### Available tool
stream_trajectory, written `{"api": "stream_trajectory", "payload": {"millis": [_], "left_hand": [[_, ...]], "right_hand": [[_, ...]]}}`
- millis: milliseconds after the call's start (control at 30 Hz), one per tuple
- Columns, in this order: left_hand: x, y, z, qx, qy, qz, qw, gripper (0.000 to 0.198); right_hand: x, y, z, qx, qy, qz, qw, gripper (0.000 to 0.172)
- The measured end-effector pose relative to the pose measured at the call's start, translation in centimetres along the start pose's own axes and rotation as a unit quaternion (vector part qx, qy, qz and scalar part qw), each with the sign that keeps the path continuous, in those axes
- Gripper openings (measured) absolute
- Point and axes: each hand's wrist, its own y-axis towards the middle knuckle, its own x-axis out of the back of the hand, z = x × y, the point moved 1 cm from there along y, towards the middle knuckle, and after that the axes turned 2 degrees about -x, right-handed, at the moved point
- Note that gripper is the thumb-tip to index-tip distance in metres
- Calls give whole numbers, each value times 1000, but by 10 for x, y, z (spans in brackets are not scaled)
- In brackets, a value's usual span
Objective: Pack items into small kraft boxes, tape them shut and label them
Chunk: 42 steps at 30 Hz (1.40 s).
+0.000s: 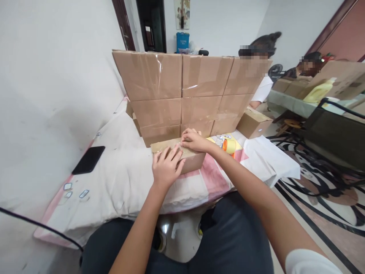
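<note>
A small cardboard box (193, 164) lies on the cloth-covered table in front of me, its top closed. My left hand (167, 164) rests on the left part of its top with the fingers spread. Over the middle of the same top is my right hand (195, 140), its fingers curled and pinched together; what they hold, if anything, is hidden. Shiny clear tape seems to lie on the top between the hands. Just right of the box sits a tape dispenser (229, 145) in orange and yellow.
Stacked taped boxes (159, 80) form a wall behind my hands. Another carton (253, 122) stands at the right table edge, a black phone (89, 160) at the left. Beyond the stack is a person in white (262, 89); a second works farther right near a chair (333, 140).
</note>
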Motion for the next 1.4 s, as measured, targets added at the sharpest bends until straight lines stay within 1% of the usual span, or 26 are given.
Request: {"api": "stream_trajectory", "payload": {"millis": [67,100,167,200,233,267,300,367,400,467,567,667,767,833,900,1000,1100,1267,1400], "left_hand": [[-3,-3,2,-12,-9,-13,1000,36],[-4,-3,3,-17,-12,-21,1000,35],[-3,-4,3,-28,-14,-38,999,34],[-1,-4,2,-32,-10,-46,998,34],[1,-3,1,-35,-3,-49,998,35],[3,-2,-1,-37,9,-47,998,37],[6,-1,-3,-39,23,-40,998,39],[9,1,-7,-41,53,-13,998,43],[10,2,-9,-43,64,0,997,44],[9,4,-10,-43,77,20,996,46],[3,7,-8,-36,97,35,994,55],[-2,11,-4,-36,113,43,992,58],[-4,14,-2,-46,121,44,991,57],[-3,15,-3,-49,128,42,990,58],[-3,15,-5,-47,132,41,989,59],[-3,15,-6,-41,134,42,989,60],[-4,15,-5,-43,131,38,990,61],[-4,14,2,-50,106,22,993,59],[-4,12,5,-55,96,13,994,56]], "right_hand": [[7,4,-12,-35,-62,-61,996,18],[15,5,-25,-58,-98,-102,988,18],[36,2,-65,-118,-155,-182,964,13],[48,-3,-91,-153,-163,-206,953,12],[60,-12,-121,-203,-153,-221,942,11],[69,-24,-151,-254,-135,-225,931,11],[77,-38,-180,-296,-116,-213,924,13],[81,-66,-232,-346,-86,-166,920,17],[80,-78,-253,-359,-80,-153,917,18],[70,-96,-284,-379,-73,-136,913,19],[51,-102,-312,-400,-66,-133,904,22],[37,-93,-330,-411,-57,-137,899,27],[29,-80,-341,-415,-51,-145,897,31],[25,-72,-346,-419,-46,-152,894,28],[21,-67,-349,-422,-37,-157,892,21],[18,-67,-351,-425,-8,-163,890,14],[21,-76,-350,-426,29,-173,888,12],[39,-97,-338,-423,67,-209,879,3],[54,-107,-323,-420,97,-235,871,10]]}}
